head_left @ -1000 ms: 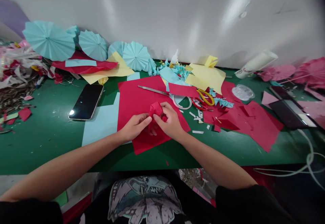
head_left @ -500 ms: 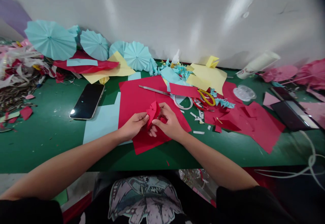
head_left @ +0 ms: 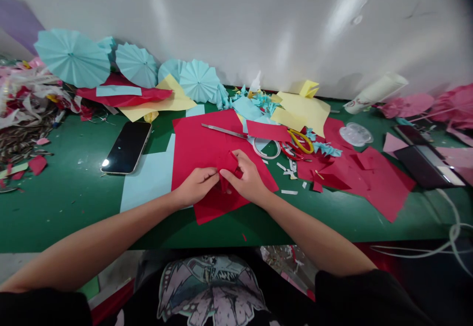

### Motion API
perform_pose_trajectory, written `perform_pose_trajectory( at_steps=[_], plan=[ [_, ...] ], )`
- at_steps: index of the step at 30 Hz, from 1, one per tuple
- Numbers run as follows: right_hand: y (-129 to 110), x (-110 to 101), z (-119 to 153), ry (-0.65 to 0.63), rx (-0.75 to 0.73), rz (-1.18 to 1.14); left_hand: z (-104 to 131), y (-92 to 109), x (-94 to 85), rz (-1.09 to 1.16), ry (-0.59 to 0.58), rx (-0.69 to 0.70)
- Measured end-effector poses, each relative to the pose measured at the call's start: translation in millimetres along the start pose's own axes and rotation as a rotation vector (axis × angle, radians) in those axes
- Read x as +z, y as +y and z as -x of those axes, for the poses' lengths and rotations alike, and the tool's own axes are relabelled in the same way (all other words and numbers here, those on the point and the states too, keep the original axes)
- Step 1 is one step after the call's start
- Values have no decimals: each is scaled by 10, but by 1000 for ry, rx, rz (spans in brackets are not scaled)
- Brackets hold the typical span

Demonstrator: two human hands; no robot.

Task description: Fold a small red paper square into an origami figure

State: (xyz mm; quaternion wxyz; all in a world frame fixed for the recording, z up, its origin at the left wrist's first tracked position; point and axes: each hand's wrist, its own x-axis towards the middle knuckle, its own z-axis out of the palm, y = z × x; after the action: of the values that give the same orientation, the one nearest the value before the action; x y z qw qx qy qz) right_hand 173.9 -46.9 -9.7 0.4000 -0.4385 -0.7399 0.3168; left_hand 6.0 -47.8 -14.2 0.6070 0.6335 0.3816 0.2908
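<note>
Between my hands is a small folded red paper piece (head_left: 223,182), held low over a large red sheet (head_left: 197,143). My left hand (head_left: 198,184) pinches its left side with thumb and fingers pressed together. On the right side, my right hand (head_left: 246,178) has its fingers curled round the piece, the thumb near my left fingertips. The piece's exact shape is hard to make out against the red sheet. A metal blade (head_left: 224,131) lies on the sheet beyond my hands, and a white tape roll (head_left: 266,149) is to the right of it.
A phone (head_left: 127,147) lies at the left by a light blue sheet (head_left: 146,178). Scissors with yellow handles (head_left: 301,141) and red paper pieces (head_left: 382,185) are to the right. Pleated blue paper fans (head_left: 74,57) stand along the back, near yellow sheets (head_left: 303,111).
The folded red piece has turned and now shows less above my fingers. My left fingers have shifted slightly right, closer to my right thumb.
</note>
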Motion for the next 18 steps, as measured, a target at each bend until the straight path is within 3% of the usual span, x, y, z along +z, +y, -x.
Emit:
perform_pose_trajectory(
  at_steps=[9, 18],
  plan=[
    [-55, 12, 22, 16, 110, -101, -36, -60, 14, -22, 18, -16],
    [34, -4, 2, -43, 92, -346, -20, -78, 27, 325, -122, -63]
  ],
)
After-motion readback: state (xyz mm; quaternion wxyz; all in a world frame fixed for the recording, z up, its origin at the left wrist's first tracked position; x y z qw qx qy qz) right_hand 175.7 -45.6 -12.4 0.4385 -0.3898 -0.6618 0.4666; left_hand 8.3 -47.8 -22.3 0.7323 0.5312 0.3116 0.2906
